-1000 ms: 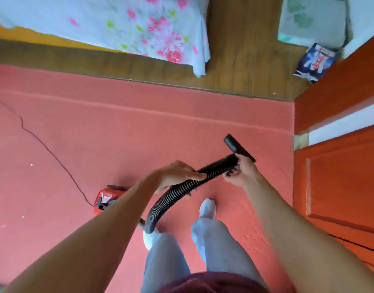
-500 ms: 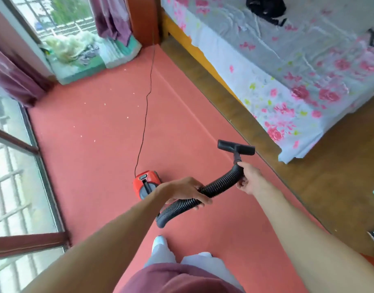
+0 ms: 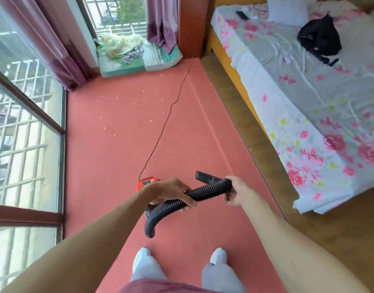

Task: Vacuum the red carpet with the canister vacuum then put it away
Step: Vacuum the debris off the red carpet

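Observation:
The red carpet (image 3: 122, 149) runs from my feet to the window corner, with small white crumbs scattered at its far end. A black ribbed vacuum hose (image 3: 207, 190) is lifted above it. My left hand (image 3: 169, 192) grips the hose at its middle, and my right hand (image 3: 238, 192) grips its end just behind the black nozzle (image 3: 205, 176). The red canister vacuum (image 3: 142, 183) sits on the carpet, mostly hidden behind my left hand. Its thin black power cord (image 3: 160, 132) trails away across the carpet toward the far wall.
A bed (image 3: 309, 98) with a floral sheet stands on the right, a black bag (image 3: 318, 42) on it. A strip of wooden floor (image 3: 241, 115) separates bed and carpet. Glass doors (image 3: 21, 132) line the left. Folded cloth and clutter (image 3: 137, 56) lie by the far window.
My view has swung left from the orange door and bed corner to face down the carpet toward the window. Both hands keep hold of the hose, and the nozzle now points left.

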Motion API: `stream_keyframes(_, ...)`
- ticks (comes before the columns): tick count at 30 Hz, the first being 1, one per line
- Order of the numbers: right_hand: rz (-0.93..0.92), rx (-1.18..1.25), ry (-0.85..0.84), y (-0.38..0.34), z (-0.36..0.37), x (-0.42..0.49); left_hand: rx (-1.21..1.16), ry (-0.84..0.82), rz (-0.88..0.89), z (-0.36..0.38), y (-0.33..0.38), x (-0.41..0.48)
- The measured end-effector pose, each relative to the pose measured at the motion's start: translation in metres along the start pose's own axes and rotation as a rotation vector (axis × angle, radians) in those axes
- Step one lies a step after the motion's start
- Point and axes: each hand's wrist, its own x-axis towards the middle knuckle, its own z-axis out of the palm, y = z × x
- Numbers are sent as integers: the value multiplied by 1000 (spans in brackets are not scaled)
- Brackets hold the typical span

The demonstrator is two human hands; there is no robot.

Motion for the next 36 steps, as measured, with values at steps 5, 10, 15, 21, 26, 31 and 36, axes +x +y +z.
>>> stream_keyframes(5, 59, -59, -101, -56, -44, 31, -23, 174, 55, 14, 51, 39)
stream_keyframes(10, 24, -143, -159, -127, -54, 54, -37, 388, 140, 10, 99, 58)
stream_keyframes(15, -53, -195, -173, -202, -8, 63, -96, 485, 139, -52, 127, 71)
stream_keyframes(21, -155, -246, -134, -301, 47, 95, -164, 407, 132, -145, 161, 125)
stream_keyframes(26, -200, -386, -145, -386, 85, 106, -186, 324, 103, -194, 201, 167)
stream_keyframes(31, -212, -492, -204, -445, 134, 115, -217, 427, 88, -238, 225, 181)
stream_keyframes(36, -184, -570, -254, -506, 184, 136, -282, 541, 44, -291, 243, 198)
